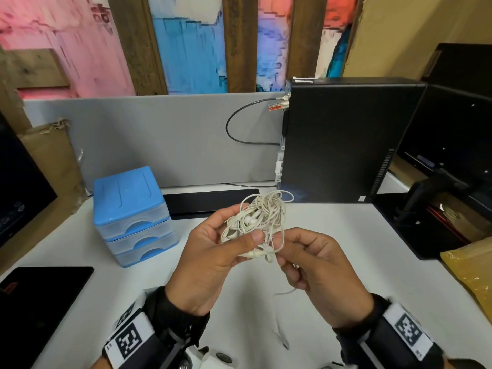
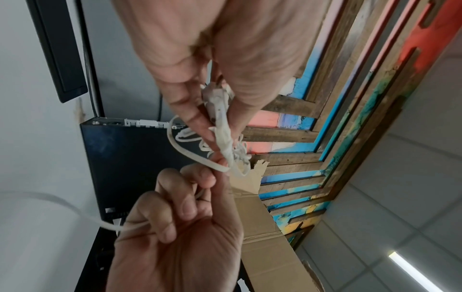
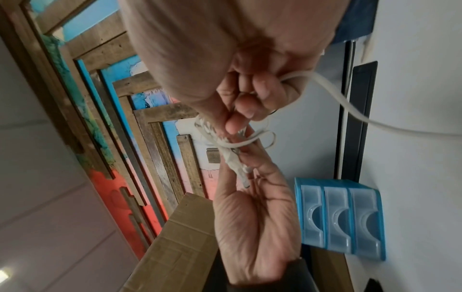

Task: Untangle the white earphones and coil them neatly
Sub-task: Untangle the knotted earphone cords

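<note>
The left hand clamps its fingers on the white earphones tangle to steady it, while the right hand beside the tangle pinches one strand, likely to draw it free.

This is an office workstation. A white table fills the lower half of the head view, closed off at the back by a low grey partition panel of the kind that divides desks. At the right of the frame a black small-form desktop computer stands upright, with a dark cable looping from its rear. A black monitor on an arm sits at the far right edge, and another dark screen at the far left. A blue plastic three-drawer organiser stands left of centre. A black keyboard lies against the partition. Cardboard leans at the upper right.
</note>
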